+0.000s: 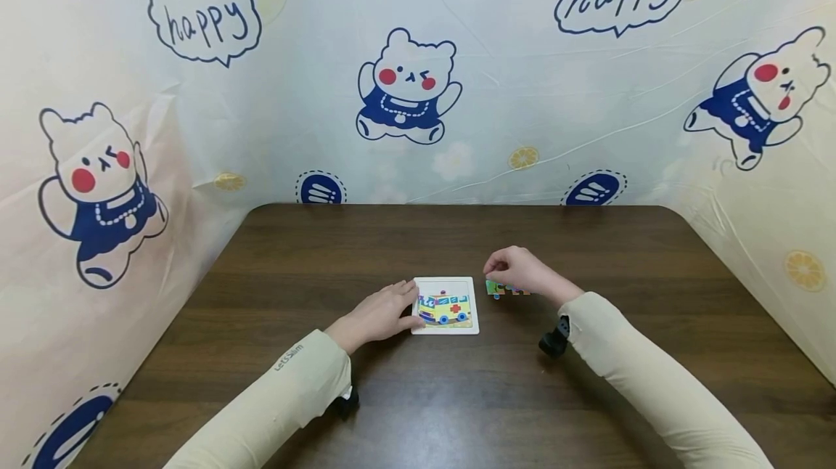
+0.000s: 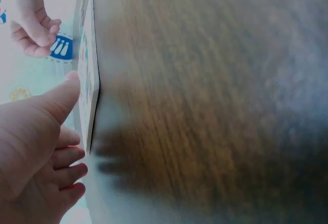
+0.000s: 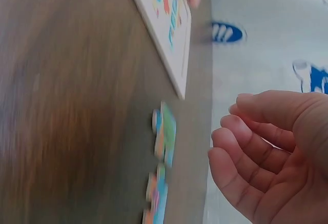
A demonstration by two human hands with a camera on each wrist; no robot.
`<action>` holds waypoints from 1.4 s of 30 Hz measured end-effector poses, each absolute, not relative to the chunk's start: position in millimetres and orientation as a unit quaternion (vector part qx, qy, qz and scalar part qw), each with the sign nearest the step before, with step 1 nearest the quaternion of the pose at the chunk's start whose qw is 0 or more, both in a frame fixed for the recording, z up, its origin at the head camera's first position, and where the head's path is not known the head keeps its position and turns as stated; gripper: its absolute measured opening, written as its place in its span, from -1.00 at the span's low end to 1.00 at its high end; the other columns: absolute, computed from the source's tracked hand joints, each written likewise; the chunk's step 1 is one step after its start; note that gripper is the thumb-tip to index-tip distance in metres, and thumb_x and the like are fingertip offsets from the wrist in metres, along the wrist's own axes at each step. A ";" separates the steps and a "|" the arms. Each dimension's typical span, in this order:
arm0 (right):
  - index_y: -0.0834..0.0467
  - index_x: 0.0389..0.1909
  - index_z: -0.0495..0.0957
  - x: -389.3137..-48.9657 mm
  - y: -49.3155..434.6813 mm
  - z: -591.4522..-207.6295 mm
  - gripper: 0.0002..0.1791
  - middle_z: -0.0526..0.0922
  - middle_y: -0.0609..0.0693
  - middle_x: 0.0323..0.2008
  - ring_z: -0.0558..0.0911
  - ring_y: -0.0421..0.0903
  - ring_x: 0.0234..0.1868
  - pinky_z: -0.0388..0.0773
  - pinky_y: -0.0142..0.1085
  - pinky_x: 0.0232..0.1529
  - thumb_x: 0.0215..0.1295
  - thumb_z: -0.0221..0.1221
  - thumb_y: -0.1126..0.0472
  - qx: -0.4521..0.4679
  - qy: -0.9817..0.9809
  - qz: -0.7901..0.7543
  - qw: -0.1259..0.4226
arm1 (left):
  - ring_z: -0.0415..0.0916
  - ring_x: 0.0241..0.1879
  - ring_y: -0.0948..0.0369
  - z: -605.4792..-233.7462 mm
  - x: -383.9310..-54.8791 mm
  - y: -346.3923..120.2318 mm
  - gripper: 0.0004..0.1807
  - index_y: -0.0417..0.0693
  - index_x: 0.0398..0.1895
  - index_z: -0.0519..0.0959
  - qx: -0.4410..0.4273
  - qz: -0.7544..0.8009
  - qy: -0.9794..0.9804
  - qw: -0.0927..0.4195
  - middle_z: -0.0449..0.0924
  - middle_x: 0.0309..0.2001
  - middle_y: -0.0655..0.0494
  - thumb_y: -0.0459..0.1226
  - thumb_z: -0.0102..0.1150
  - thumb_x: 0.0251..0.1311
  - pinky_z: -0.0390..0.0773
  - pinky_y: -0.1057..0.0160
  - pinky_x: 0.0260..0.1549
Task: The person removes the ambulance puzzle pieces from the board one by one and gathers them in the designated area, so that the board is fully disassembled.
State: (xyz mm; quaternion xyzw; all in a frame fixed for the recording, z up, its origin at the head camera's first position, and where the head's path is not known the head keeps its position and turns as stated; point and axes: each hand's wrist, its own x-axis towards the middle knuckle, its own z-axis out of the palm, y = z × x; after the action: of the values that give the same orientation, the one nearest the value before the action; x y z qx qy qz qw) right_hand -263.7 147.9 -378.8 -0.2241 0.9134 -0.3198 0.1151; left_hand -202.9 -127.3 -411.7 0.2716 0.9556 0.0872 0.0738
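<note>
A white-framed puzzle board with a yellow ambulance picture lies flat on the table. My left hand is at the board's left side, fingers fairly straight, thumb and fingertips at its edge. Just right of the board, loose jigsaw pieces lie in a short row, partly covered by my right hand. In the right wrist view that hand hovers over the colourful pieces, its fingers loosely bent with nothing between them. The upper part of the board is plain white.
The dark wooden table extends around the board. A patterned cloth with cartoon bears hangs behind and on both sides. Black wrist cameras sit below the sleeve cuffs.
</note>
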 end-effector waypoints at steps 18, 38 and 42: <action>0.25 -0.27 0.60 -252.8 76.9 -389.9 -0.87 0.54 -0.09 -0.48 0.46 -0.16 -0.44 0.46 -0.39 -0.41 0.16 0.24 0.30 -0.314 0.889 -0.302 0.144 | 0.05 0.32 -0.04 -413.3 -207.4 -130.9 -0.26 -0.28 0.30 0.25 0.262 0.094 0.956 0.089 0.15 0.32 -0.14 0.05 0.05 0.22 0.09 0.03 0.24; 0.21 -0.10 0.62 -246.2 57.5 -406.2 -0.74 0.49 -0.05 -0.37 0.38 -0.14 -0.41 0.38 -0.28 -0.36 0.18 0.23 0.26 -0.343 0.910 -0.194 0.126 | 0.03 0.32 -0.07 -411.4 -206.6 -131.4 -0.27 -0.33 0.29 0.24 0.287 0.085 0.950 0.086 0.16 0.31 -0.17 0.03 0.06 0.23 0.01 0.05 0.26; 0.21 -0.13 0.64 -245.5 58.1 -406.0 -0.76 0.51 -0.04 -0.37 0.40 -0.15 -0.39 0.41 -0.29 -0.34 0.17 0.24 0.27 -0.345 0.910 -0.201 0.116 | 0.02 0.32 -0.04 -412.0 -208.3 -131.0 -0.27 -0.31 0.30 0.23 0.281 0.084 0.952 0.089 0.15 0.32 -0.14 0.03 0.06 0.23 0.01 0.06 0.26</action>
State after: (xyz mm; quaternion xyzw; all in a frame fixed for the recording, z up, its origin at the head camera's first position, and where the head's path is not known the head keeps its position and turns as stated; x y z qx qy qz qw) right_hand -245.5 58.1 -406.0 -0.3447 0.9096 -0.2007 0.1161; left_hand -208.3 -131.0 -412.0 0.2813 0.9518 0.0835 0.0894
